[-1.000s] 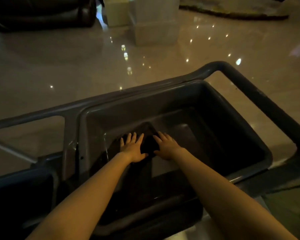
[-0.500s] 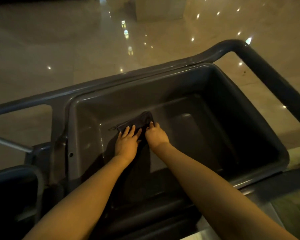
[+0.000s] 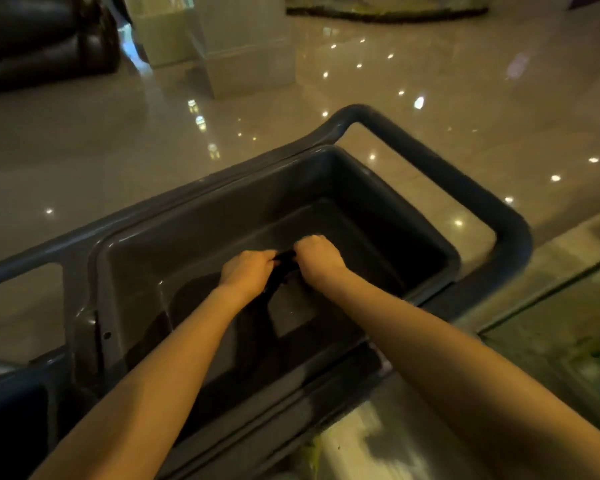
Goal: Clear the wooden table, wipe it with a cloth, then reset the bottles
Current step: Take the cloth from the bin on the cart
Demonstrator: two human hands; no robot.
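Observation:
Both my arms reach down into a deep grey plastic tub (image 3: 201, 233) set in a cart. A dark cloth (image 3: 280, 271) is bunched between my fists, hanging a little below them. My left hand (image 3: 246, 271) is closed on its left end. My right hand (image 3: 317, 256) is closed on its right end. The two fists sit close together, lifted off the tub's floor. Most of the cloth is hidden by my hands and the dim light. No wooden table or bottles are in view.
The cart's thick grey handle (image 3: 465, 188) loops around the tub's far right. A second dark compartment (image 3: 11, 420) lies at lower left. Glossy pale floor surrounds the cart, with a dark sofa (image 3: 42, 43) and a pale block (image 3: 243, 53) further off. A glass edge (image 3: 548, 296) runs at right.
My hands were flat on the cloth at the tub's bottom; now both have closed into fists on it and raised it. The view has tilted up.

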